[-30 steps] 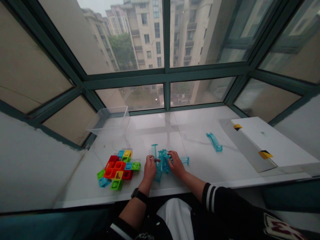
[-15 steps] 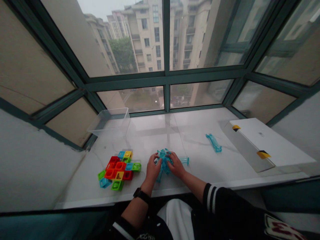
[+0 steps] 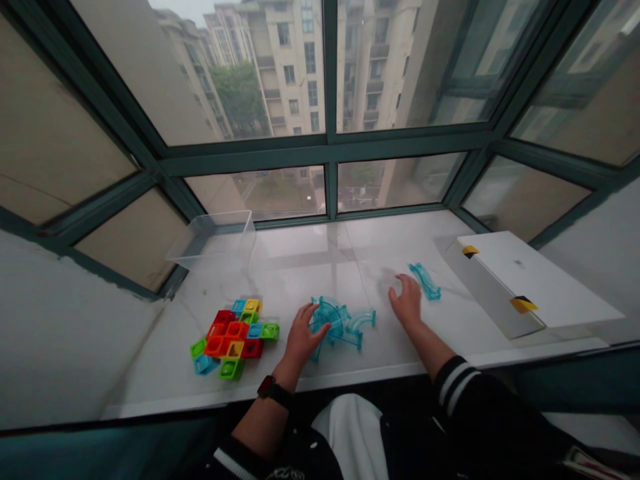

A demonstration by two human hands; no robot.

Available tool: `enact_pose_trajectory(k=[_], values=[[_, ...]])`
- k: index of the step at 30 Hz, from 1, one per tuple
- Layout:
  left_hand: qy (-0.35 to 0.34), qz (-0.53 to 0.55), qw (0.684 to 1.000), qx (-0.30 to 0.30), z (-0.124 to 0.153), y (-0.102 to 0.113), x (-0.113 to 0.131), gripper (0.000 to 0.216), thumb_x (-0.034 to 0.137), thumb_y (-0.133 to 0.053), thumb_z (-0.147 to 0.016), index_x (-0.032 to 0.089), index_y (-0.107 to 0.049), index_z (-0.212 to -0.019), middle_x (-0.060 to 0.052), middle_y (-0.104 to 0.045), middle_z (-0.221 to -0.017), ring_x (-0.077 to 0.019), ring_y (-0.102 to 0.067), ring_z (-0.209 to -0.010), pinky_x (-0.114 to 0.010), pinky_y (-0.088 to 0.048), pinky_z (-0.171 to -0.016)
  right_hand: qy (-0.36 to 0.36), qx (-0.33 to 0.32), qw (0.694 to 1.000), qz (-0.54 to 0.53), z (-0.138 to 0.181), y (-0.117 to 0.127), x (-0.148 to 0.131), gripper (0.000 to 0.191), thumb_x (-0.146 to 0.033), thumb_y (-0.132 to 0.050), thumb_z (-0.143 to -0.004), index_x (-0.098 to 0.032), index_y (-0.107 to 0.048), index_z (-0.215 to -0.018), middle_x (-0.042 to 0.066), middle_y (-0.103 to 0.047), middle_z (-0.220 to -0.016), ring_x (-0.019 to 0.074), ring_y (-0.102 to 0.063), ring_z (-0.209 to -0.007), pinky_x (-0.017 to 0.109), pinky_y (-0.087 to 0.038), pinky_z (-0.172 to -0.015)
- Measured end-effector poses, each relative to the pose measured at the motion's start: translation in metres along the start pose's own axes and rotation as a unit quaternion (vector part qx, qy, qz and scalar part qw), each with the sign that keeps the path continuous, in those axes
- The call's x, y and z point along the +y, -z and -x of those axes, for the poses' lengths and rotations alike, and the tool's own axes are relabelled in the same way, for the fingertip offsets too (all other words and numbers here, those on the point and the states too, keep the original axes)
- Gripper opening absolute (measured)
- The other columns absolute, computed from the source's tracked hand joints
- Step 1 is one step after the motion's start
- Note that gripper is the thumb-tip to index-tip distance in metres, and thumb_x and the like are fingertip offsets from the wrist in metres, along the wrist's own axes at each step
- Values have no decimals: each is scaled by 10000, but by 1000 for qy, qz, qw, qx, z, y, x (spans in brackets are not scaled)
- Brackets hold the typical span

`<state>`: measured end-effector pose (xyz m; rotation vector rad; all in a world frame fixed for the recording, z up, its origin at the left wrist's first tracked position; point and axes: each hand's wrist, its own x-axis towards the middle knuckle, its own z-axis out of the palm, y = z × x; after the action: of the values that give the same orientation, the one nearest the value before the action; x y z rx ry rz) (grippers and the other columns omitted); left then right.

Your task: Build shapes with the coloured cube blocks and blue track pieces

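A translucent blue marble-run track assembly (image 3: 336, 323) with a curved spiral part stands on the white marble sill. My left hand (image 3: 303, 337) rests against its left side, fingers spread over the curve. My right hand (image 3: 407, 300) is on the sill to the right of the assembly and apart from it, fingers loosely curled and holding nothing. It is nearest to a loose blue curved track piece (image 3: 425, 281), which lies just beyond the fingers.
Interlocked red, orange, green, yellow and blue square plastic blocks (image 3: 234, 340) lie left of the assembly. A transparent plastic box (image 3: 211, 240) stands at the back left of the sill (image 3: 300, 267). A white box with yellow-and-black tape (image 3: 515, 280) lies at the right, below tall window panes.
My right hand has let go of the assembly and moved right and away, close to the loose track piece. The assembly now shows uncovered, and my left hand stays on it.
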<state>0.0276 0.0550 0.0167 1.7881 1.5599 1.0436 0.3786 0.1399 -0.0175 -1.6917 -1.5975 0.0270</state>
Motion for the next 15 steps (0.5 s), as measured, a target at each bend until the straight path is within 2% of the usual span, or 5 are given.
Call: enact_pose_trajectory(k=[3, 5, 7, 11, 15], values=[[-16, -37, 999, -21, 2, 0, 0, 563, 388, -772, -848, 258, -627, -1377, -120, -582, -1474, -304, -550, -1384, -509, -425, -1201, -117, 22, 984, 132, -26, 19, 58, 581, -359, -600, -887, -130, -527, -1415, 252, -557, -1403, 385, -479, -1334, 561, -383, -1112], [-21, -58, 998, -33, 4, -2, -1, 495, 354, -751, -864, 264, -656, -1341, -109, -596, -1456, -303, -562, -1366, -514, -430, -1196, -184, -15, 967, 173, -31, 26, 85, 605, -377, -619, -880, -144, -533, -1431, 267, -592, -1350, 399, -540, -1253, 562, -433, -1030], [-28, -73, 996, -43, 5, -4, -1, 453, 342, -732, -879, 270, -673, -1322, -105, -603, -1446, -305, -568, -1353, -521, -438, -1188, -208, -59, 958, 189, -29, 28, 99, 580, -350, -603, -894, -150, -548, -1436, 266, -633, -1287, 392, -589, -1189, 544, -461, -978], [-51, -84, 994, -57, 10, -4, -1, 519, 318, -726, -878, 287, -637, -1389, -110, -553, -1508, -314, -531, -1392, -535, -433, -1194, -182, -83, 964, 178, -15, 26, 93, 556, -281, -557, -912, -116, -550, -1442, 270, -652, -1274, 378, -620, -1168, 519, -483, -986], [-76, -100, 990, -61, 22, -2, -4, 530, 287, -713, -876, 316, -633, -1399, -110, -473, -1591, -339, -442, -1481, -571, -388, -1230, -91, -87, 991, 37, 10, 19, 53, 562, -272, -546, -886, -115, -537, -1425, 219, -647, -1309, 334, -615, -1209, 490, -480, -1077]])
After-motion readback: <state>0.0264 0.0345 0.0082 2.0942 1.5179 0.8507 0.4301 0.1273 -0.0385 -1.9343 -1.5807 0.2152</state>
